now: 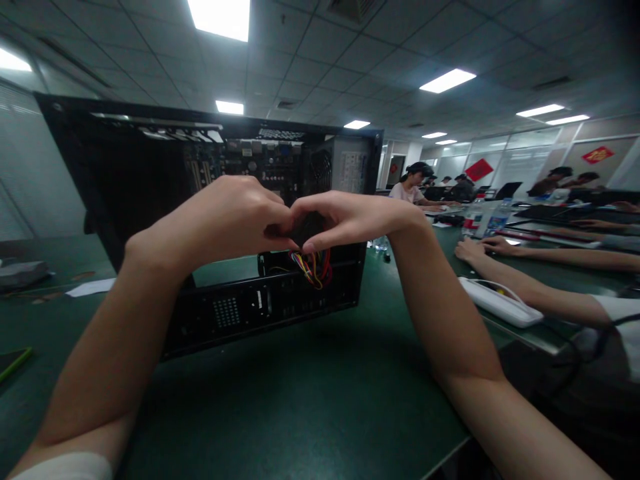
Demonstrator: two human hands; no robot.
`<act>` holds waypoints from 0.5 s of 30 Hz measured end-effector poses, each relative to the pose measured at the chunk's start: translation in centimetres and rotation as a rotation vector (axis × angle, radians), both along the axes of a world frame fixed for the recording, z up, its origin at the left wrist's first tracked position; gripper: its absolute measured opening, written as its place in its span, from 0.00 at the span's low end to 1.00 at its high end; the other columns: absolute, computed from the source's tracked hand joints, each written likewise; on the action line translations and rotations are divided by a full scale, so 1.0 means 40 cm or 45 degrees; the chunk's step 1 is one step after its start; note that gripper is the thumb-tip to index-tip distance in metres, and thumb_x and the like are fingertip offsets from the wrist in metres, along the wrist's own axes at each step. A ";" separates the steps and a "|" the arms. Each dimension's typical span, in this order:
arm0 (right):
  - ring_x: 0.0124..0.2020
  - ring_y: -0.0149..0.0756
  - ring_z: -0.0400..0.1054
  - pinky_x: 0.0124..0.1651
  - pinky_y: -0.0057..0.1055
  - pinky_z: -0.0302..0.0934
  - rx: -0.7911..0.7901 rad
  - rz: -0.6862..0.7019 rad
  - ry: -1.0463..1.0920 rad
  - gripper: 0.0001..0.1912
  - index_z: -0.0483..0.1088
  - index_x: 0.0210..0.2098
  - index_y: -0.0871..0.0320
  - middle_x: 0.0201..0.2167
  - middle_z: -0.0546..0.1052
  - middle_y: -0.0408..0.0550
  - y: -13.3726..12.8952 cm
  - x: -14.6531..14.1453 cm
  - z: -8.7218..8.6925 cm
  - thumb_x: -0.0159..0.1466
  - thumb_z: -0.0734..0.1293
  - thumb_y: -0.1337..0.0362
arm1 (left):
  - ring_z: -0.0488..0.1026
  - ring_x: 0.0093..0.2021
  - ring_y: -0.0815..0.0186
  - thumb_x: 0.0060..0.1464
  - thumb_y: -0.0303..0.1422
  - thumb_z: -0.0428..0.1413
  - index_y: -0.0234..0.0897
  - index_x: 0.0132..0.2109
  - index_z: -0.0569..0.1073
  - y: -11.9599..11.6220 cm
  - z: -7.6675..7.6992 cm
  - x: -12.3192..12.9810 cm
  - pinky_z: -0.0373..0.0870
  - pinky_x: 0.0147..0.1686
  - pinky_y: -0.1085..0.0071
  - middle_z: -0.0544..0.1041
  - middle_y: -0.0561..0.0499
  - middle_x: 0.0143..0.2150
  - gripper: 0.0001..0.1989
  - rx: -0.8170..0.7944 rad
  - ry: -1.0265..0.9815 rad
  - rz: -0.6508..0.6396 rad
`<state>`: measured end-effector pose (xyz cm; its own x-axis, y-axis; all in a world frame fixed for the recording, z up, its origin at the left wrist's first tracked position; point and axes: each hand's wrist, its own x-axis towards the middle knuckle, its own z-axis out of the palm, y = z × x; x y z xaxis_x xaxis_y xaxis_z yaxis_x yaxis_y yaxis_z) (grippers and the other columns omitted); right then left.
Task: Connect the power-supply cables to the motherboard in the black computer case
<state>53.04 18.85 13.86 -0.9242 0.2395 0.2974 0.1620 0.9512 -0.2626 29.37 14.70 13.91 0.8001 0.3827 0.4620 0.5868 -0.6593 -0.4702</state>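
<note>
A black computer case stands open on the green table, its frame (300, 300) facing me. Inside it are a motherboard (270, 163) and, at the upper right, a power supply (350, 167). A bundle of coloured cables (316, 267) hangs in front of the case. My left hand (235, 217) is closed at the top of the bundle, its fingertips pressed together. My right hand (345, 217) curls round the same dark upper part of the bundle from the right, thumb below. Both hands touch or nearly touch each other there.
The green table (300, 407) extends in front. At the right lie a white power strip (500, 301) and another person's hands (480, 248), with bottles (497, 217) behind. A paper (91, 288), a grey object (23, 273) and a green-edged object (15, 363) lie left. More people sit farther back.
</note>
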 end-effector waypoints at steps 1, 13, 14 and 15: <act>0.51 0.41 0.71 0.55 0.36 0.66 0.001 -0.020 -0.006 0.19 0.73 0.52 0.62 0.51 0.78 0.53 -0.001 -0.003 -0.001 0.66 0.72 0.57 | 0.79 0.39 0.62 0.63 0.42 0.56 0.39 0.38 0.82 0.000 0.000 0.002 0.71 0.47 0.66 0.82 0.50 0.34 0.14 -0.013 0.035 0.007; 0.50 0.42 0.72 0.51 0.35 0.67 -0.002 -0.131 -0.032 0.18 0.72 0.51 0.60 0.50 0.79 0.53 -0.014 -0.016 -0.010 0.64 0.71 0.60 | 0.80 0.36 0.60 0.63 0.40 0.56 0.38 0.34 0.81 -0.013 -0.003 0.022 0.72 0.51 0.59 0.83 0.47 0.33 0.14 0.046 0.182 0.014; 0.50 0.42 0.72 0.51 0.35 0.67 -0.001 -0.127 -0.038 0.18 0.72 0.51 0.60 0.50 0.79 0.52 -0.012 -0.015 -0.010 0.63 0.71 0.61 | 0.80 0.36 0.61 0.63 0.40 0.56 0.38 0.34 0.81 -0.016 -0.004 0.027 0.72 0.52 0.59 0.83 0.47 0.33 0.14 0.052 0.189 0.008; 0.50 0.43 0.72 0.52 0.35 0.68 0.002 -0.119 -0.043 0.18 0.71 0.51 0.61 0.51 0.79 0.52 -0.010 -0.014 -0.011 0.63 0.72 0.62 | 0.80 0.36 0.61 0.63 0.39 0.57 0.38 0.33 0.81 -0.018 -0.006 0.031 0.72 0.52 0.59 0.83 0.47 0.33 0.14 0.056 0.197 0.002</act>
<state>52.48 18.45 13.43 -0.9074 0.3246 0.2668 0.2586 0.9319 -0.2543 30.62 13.97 13.66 0.8624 0.3660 0.3497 0.5061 -0.6354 -0.5832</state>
